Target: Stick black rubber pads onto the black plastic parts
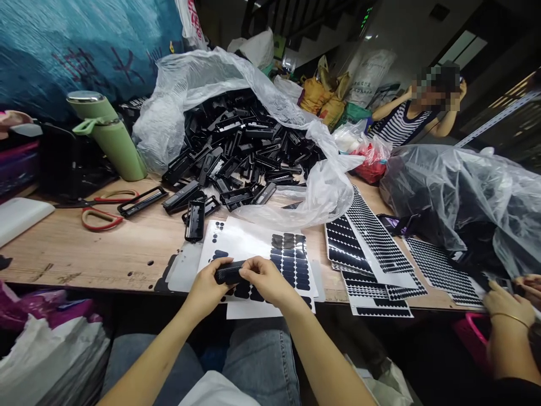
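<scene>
Between my two hands is a small black plastic casing [228, 273] with a ridged surface, just above the table's front edge. My left hand [208, 286] is closed on its left end. The fingers of my right hand [262, 276] are pinched at its right end; whether a sticker is between them is hidden. Under both hands lies a white sheet of black stickers [253, 239], with rounded pieces in rows and some spots bare. Past the sheet, a heap of similar black casings [240, 141] spills from a clear plastic bag [333, 186].
Red-handled scissors [101, 220] and a green bottle [116, 141] are at the left. More sticker sheets [380, 242] lie to the right. A co-worker's hands [509, 301] are at the far right, beside a large plastic bag [465, 180]. Another person [401, 121] is farther back.
</scene>
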Demonstrator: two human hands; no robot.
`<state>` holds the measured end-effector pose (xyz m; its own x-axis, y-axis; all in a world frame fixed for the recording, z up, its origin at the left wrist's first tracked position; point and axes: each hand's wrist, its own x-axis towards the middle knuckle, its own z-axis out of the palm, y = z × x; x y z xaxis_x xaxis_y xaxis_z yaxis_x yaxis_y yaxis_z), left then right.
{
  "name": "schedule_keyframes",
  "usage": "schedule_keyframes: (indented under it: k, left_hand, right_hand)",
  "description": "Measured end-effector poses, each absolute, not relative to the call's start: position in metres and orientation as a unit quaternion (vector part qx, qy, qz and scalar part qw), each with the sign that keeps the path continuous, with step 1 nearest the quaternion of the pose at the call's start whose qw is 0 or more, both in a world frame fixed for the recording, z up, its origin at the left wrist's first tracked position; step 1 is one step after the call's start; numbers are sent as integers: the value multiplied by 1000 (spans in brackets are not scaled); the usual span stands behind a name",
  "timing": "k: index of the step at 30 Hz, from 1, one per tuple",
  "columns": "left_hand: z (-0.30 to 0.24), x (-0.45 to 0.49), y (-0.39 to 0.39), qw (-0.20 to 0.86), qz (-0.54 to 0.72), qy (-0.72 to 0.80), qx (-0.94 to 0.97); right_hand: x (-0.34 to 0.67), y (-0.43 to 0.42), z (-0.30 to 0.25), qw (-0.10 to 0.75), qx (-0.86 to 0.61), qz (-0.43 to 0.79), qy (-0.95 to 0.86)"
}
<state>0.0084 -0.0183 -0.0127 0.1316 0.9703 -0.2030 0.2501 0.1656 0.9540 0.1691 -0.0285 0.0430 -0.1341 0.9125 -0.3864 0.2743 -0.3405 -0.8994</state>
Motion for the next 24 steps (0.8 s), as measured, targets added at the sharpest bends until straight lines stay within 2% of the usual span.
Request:
schedule_keyframes:
  k: [7,14,24]
  left_hand:
    - [-25,6,-16,538,347,533,553]
    - [-25,4,-17,551,323,508,578]
    - [-29,2,-17,508,332,495,623]
  right_hand:
    - [164,-23,26,295,-616,484,-547]
    - [160,-24,17,299,-613,486,-546]
    - [149,-32,16,322,-641,422,-555]
